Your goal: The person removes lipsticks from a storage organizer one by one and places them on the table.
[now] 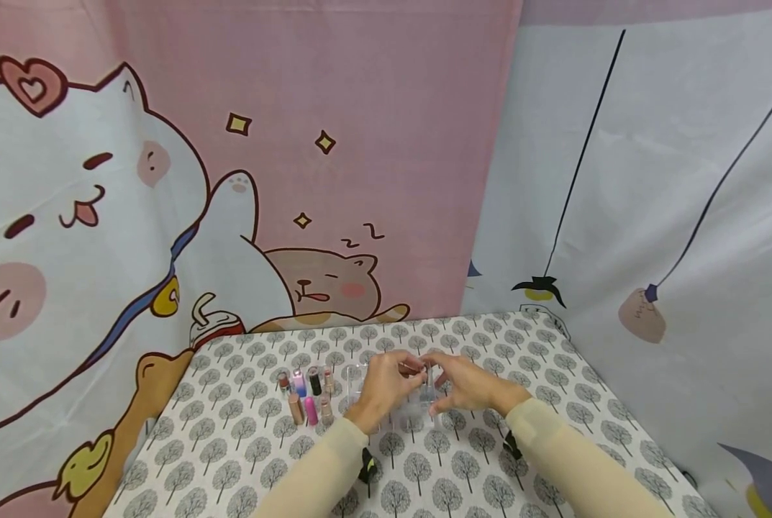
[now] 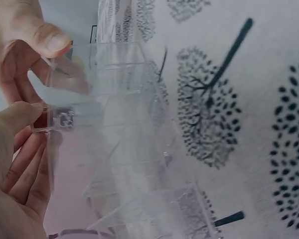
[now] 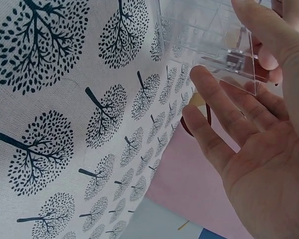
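My left hand pinches a small lipstick tube with a reddish-brown end and a clear section, between thumb and fingers. That tube sits at the edge of a clear plastic organizer with several compartments; how far it is inside I cannot tell. On the organizer's other side is my right hand, its thumb along the plastic and its fingers stretched out and spread. In the right wrist view, the organizer is cut off at the top. Both hands hide part of it in the head view.
Several lipsticks and tubes stand left of the organizer, among them a pink one, a black one and a tan one. A tree-print cloth covers the table. Behind hangs a cartoon-printed curtain.
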The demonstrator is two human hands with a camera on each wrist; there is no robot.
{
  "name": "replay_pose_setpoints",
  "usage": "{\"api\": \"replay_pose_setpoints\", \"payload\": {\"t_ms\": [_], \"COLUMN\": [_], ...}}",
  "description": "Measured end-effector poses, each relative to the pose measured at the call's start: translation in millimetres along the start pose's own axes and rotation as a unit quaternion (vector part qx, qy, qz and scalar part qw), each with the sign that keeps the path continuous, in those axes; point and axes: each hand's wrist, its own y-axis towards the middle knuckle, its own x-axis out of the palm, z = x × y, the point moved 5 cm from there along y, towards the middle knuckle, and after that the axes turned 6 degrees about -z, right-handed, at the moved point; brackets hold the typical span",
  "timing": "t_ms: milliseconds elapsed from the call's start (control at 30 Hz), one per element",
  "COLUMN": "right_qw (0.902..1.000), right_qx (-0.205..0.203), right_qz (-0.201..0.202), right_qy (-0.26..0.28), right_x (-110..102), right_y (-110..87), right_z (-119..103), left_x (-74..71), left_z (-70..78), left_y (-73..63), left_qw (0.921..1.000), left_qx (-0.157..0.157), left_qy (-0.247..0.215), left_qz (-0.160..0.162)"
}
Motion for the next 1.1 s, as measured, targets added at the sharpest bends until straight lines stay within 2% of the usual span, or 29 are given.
{"api": "replay_pose_setpoints", "payload": {"t_ms": [267,533,933,1100], "right_qw": [1.0000,0.9995,0.9997,0.9998], "right_qx": [0.003,0.028,0.019,0.020], "right_qz": [0.001,0.003,0.005,0.005], "right_qy": [0.003,-0.010,-0.013,-0.010], "right_x": [-0.7,1.5,1.4,1.5], "right_y": [0.4,0.6,0.9,0.9], "right_z": [-1.9,3.1,3.2,3.9], "left_x": [-10.0,-20.5,-40.6,-48.3], "left_z": [6.8,8.9,21.8,23.3], "left_y": [0.8,-3.3,-9.2,-10.8], "left_qw": [1.0000,0.9997,0.9990,0.9987], "left_qx": [-0.004,0.020,0.031,0.024], "left_qy": [-0.002,-0.009,-0.013,-0.029], "left_qz": [0.000,0.014,0.030,0.034]}}
